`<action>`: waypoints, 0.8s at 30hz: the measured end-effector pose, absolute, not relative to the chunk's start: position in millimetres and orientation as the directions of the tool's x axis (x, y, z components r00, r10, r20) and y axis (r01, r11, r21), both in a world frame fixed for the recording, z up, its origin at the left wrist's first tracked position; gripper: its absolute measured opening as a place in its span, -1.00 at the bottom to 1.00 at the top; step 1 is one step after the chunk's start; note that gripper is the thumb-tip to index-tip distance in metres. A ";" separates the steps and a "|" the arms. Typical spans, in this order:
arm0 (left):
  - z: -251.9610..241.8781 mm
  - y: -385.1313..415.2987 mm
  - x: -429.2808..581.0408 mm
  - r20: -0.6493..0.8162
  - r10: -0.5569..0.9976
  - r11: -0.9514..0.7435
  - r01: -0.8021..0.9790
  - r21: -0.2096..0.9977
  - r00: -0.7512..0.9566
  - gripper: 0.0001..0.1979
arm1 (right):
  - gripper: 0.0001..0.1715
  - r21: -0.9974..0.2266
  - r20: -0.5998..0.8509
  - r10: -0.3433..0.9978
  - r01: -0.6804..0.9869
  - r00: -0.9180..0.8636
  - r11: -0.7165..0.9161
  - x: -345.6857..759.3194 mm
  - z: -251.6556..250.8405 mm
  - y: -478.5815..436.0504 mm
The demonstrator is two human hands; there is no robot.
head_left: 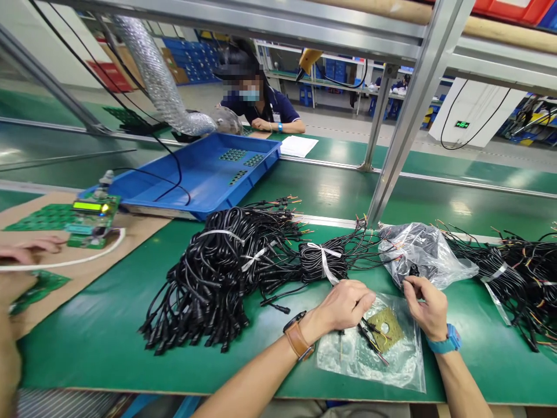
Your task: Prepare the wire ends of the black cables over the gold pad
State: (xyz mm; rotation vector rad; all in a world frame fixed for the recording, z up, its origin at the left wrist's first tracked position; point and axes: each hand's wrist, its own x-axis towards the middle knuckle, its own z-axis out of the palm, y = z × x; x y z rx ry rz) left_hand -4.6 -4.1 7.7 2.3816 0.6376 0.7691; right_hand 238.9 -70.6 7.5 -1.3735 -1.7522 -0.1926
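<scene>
My left hand is curled shut above a flat clear plastic bag; whatever lies inside its fingers is hidden. Short black wires with coloured ends show just below it, next to a square yellowish plate with a round hole. My right hand pinches at a small black part, at the near edge of a bulging clear bag of dark pieces. Behind my left hand lies a coiled black cable bundle bound with a white tie.
A large heap of black cables lies left, more cables right. A blue tray holds small green boards. Another person's hand is at far left near a lit circuit board. A co-worker sits opposite. A metal post rises behind the bags.
</scene>
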 end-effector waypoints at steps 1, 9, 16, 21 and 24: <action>7.0 -3.9 -2.9 0.406 0.583 -0.748 0.271 0.605 0.704 -0.67 | -0.94 -0.379 0.694 0.720 0.848 -0.004 0.371 239.2 6.5 -69.7; -0.8 -15.1 19.2 0.411 0.634 -0.772 0.504 0.388 0.655 -0.61 | -0.84 -0.457 0.683 0.717 0.846 0.137 0.274 243.0 1.1 -65.1; 11.0 0.0 46.2 0.309 0.701 -0.711 0.662 0.236 0.643 -0.70 | -0.85 -0.493 0.697 0.702 0.808 0.146 0.321 243.1 6.3 -61.6; 14.3 8.2 38.3 0.273 0.625 -0.780 0.565 0.269 0.732 -0.87 | -0.85 -0.487 0.706 0.694 0.809 0.142 0.330 245.7 7.8 -61.3; 10.2 6.2 18.3 0.271 0.540 -0.832 0.455 0.318 0.797 -0.90 | -0.84 -0.497 0.697 0.700 0.808 0.153 0.317 244.7 7.0 -61.7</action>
